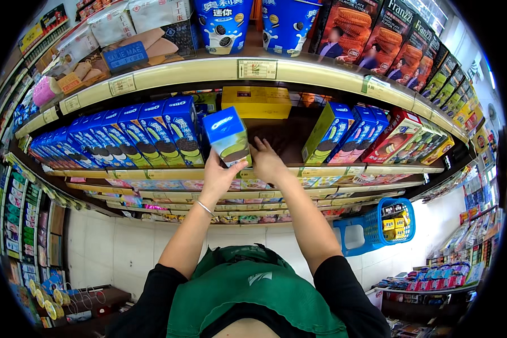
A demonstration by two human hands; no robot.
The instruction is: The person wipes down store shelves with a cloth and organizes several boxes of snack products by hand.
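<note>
A blue and green Oreo cookie box [227, 134] is in my left hand [219, 171], tilted at the shelf's front. My thumb lies across its lower front. Just right of the box, my right hand [267, 158] reaches onto the dark shelf board [289, 135] with its fingers apart. It holds nothing that I can see; whether it touches the box, I cannot tell. A row of upright Oreo boxes [152, 134] stands to the left. Behind the held box lies a yellow carton [257, 102]. More Oreo boxes [329, 133] lean to the right of my hands.
The upper shelf edge [186, 74] overhangs this level, with blue Oreo tubs [224, 27] and Franzzi cookie boxes [384, 42] above it. Red boxes [395, 137] stand farther right. A blue shopping basket [374, 230] holding small yellow packages is on the floor at right.
</note>
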